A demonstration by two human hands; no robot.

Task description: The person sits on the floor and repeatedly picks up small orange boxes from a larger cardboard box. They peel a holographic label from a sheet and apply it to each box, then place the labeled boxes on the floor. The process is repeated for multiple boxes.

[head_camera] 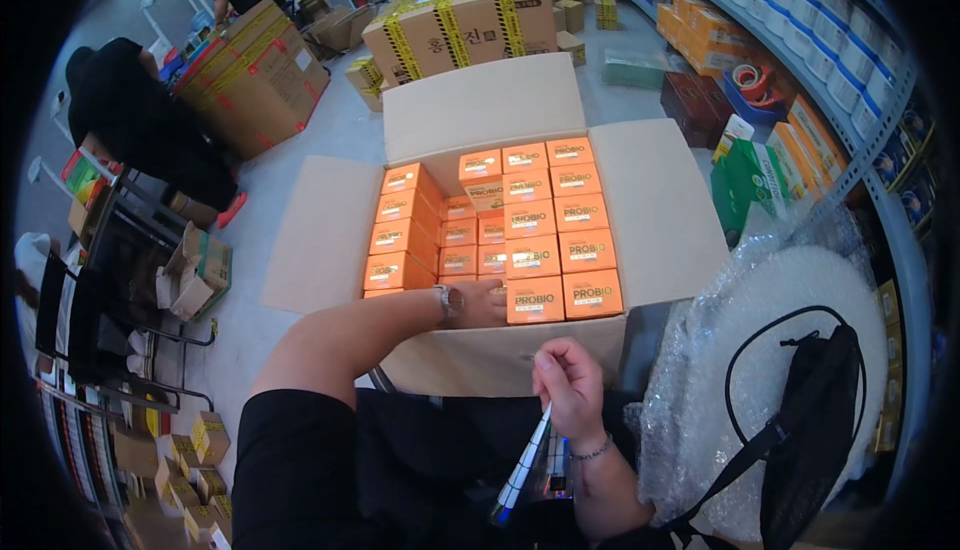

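An open cardboard carton (502, 362) stands before me, packed with orange product boxes (534, 302) in rows. Their left-middle columns sit lower than the stacks around them. My left hand (478, 304), with a watch on its wrist, reaches into that lower space. Its fingertips are beside the near stack and partly hidden, so I cannot tell whether they grip a box. Just outside the carton's near wall, my right hand (568, 381) is closed on a shiny strip of labels (521, 467), which hangs down towards my lap.
Bubble wrap (757, 370) and a black bag (814, 400) lie close on my right, beside metal shelving (847, 197). Large taped cartons (457, 25) stand beyond the open flaps. Two people (142, 115) work at the left, near another big carton (259, 77). Small boxes (199, 482) lie lower left.
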